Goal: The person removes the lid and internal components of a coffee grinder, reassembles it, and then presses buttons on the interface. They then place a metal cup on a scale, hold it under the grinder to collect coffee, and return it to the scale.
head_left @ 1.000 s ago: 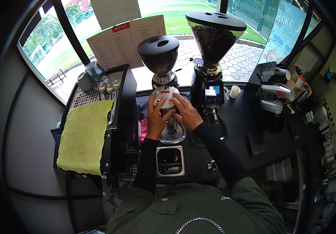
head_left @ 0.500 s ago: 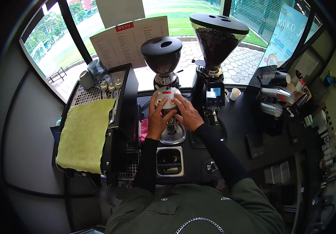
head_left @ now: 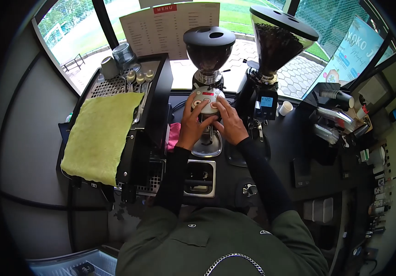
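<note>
Between the earlier pictures and now the view swings left and tips down, so the grinder panel [head_left: 205, 99] and both hands on it sit higher and further right.

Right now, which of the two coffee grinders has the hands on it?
The shorter grinder with the dark round hopper; both hands rest at its button panel. The taller grinder beside it stands untouched.

Both hands [head_left: 211, 126] rest on the grinder [head_left: 207, 99] (button panel).
</note>
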Motion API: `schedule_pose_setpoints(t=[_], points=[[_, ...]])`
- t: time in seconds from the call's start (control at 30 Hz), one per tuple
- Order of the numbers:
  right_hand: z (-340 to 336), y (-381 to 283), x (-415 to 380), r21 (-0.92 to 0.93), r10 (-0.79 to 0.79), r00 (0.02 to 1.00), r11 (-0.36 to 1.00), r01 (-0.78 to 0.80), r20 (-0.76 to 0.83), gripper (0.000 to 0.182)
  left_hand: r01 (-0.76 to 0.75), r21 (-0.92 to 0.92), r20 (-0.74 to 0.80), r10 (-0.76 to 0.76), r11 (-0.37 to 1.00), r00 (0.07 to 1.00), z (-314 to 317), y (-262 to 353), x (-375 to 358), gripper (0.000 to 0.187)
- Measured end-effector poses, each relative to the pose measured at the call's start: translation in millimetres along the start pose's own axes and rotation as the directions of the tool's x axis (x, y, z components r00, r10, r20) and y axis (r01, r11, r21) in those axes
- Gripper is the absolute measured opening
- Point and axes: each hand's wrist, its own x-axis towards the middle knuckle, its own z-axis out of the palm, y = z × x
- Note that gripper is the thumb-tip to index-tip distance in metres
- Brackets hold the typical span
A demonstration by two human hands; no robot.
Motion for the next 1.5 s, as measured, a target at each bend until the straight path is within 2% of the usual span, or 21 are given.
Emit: schedule_pose_setpoints(t=[0.1,0.23,0.3,0.4,0.73,0.83,1.5], points=[[-1.1,-0.9,2.9,-0.007,0.041,0.999,0.999,-0.04,0.019,0.073,-0.025,0.094,0.001,0.025,0.995,1.0,-1.2,0.5,-0.2,0.065],[0.0,0.2,3.3,0.01,0.037,0.999,0.999,-0.038,0.028,0.073,-0.001,0.037,0.002,0.001,0.999,1.0,-1.9,-0.4,-1.0,0.066],[0.7,0.9,3.7,-0.02,-0.009,1.0,1.0,0.009,-0.029,0.073,0.014,0.017,0.004,-0.014,1.0,1.0,-1.0,-0.5,-0.8,0.065],[0.3,1.0,2.7,0.006,0.029,1.0,1.0,-0.029,0.005,0.073,0.026,0.008,0.004,-0.026,1.0,1.0,-0.4,-1.0,-1.3,0.065],[1.6,1.6,2.7,-0.001,0.012,1.0,1.0,-0.012,-0.014,0.073,0.022,0.006,0.011,-0.022,1.0,1.0,-1.8,0.0,-0.4,0.065],[1.1,2.7,2.2,-0.006,0.026,1.0,1.0,-0.026,-0.005,0.073,-0.02,0.046,-0.001,0.02,0.999,1.0,-1.1,0.9,-0.4,0.066],[1.6,2.4,2.7,-0.023,0.002,1.0,1.0,-0.003,-0.027,0.071,0.009,0.022,-0.003,-0.008,1.0,1.0,-0.2,-1.6,-1.1,0.066]])
